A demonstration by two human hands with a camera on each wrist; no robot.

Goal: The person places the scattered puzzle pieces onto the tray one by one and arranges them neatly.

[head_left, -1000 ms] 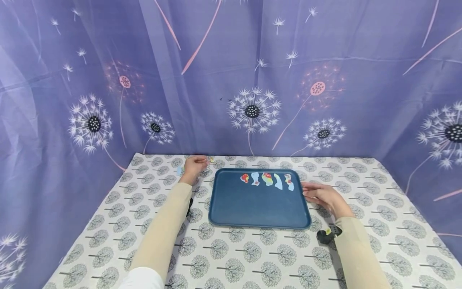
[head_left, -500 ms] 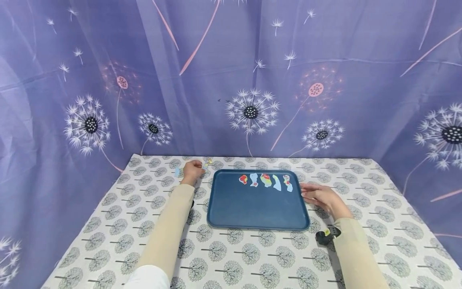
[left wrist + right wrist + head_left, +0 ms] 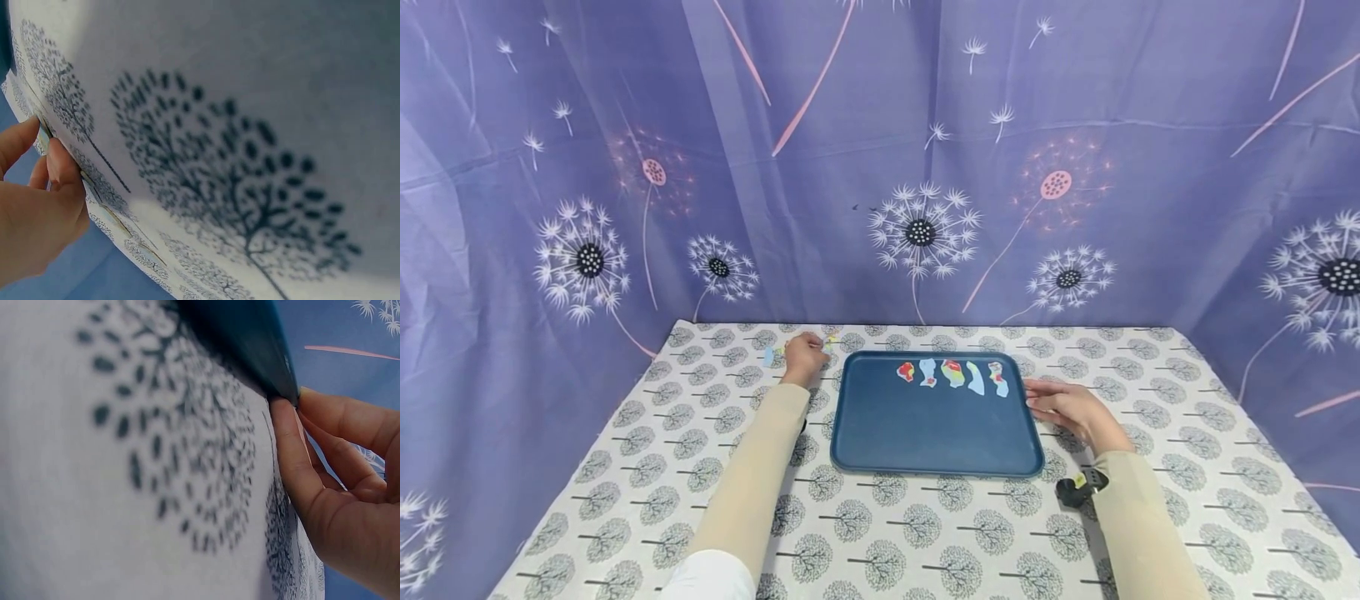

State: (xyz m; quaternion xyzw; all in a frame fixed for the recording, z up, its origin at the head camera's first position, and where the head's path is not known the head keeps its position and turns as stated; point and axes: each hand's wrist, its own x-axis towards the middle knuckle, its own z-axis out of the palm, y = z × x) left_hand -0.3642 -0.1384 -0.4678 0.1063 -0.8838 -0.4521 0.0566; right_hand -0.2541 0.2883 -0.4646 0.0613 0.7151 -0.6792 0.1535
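My left hand (image 3: 805,358) is at the table's back left, fingertips close over the cloth. Thumb and finger pinch a small flat yellowish cutout (image 3: 831,340), seen nearly edge-on in the left wrist view; the hand hides part of it. Beside that hand lie a light blue cutout (image 3: 768,357) and a yellow one (image 3: 779,352). My right hand (image 3: 1071,410) holds the right rim of a dark blue tray (image 3: 925,433), thumb and fingertips at its edge in the right wrist view. Along the tray's back lies a row of flat irregular cutouts, among them a red one (image 3: 906,372) and a pale blue curved one (image 3: 975,378).
A white cloth with grey tree prints (image 3: 880,533) covers the table. Behind it hangs a purple curtain (image 3: 820,208) with dandelion prints, close to the table's back edge. A black wrist camera (image 3: 1078,490) sits on the right wrist.
My left hand has shifted slightly nearer and turned, and the yellowish cutout at its fingertips shows less than half a second ago. The right hand and the tray stay in place.
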